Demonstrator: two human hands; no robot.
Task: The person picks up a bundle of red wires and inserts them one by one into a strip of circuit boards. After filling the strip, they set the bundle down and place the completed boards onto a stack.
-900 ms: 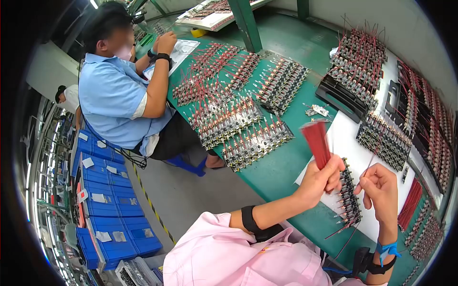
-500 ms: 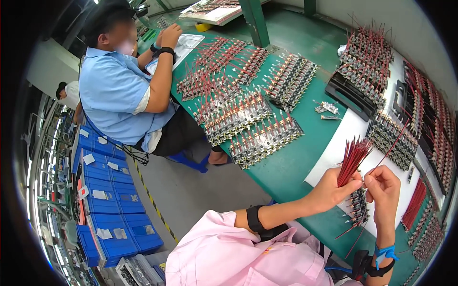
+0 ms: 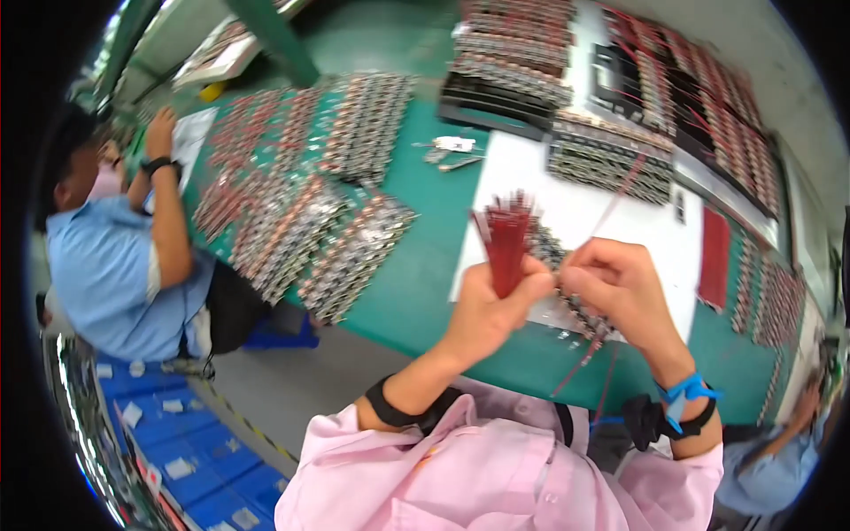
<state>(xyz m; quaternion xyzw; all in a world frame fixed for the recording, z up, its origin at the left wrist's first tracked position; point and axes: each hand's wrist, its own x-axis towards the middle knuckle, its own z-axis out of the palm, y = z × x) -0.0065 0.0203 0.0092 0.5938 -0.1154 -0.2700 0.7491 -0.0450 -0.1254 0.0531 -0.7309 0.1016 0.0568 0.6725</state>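
Gripping a thick bundle of thin red wires (image 3: 507, 252), the bare left hand (image 3: 489, 317) keeps its fingers closed around the lower end, the tips poking out above the fist; just beside it, the bare right hand (image 3: 620, 281) has thumb and forefinger pinched on a single thin red wire (image 3: 614, 205), which slants up and away from me; beneath both lies a narrow dark strip of small components (image 3: 549, 246), partly hidden, on a flat white sheet (image 3: 509, 168) over the green tabletop (image 3: 403, 296); a second flat red wire bundle (image 3: 714, 261) rests to the right.

Red wires (image 3: 506, 252), green table (image 3: 407, 305), pink shirt (image 3: 513, 478)
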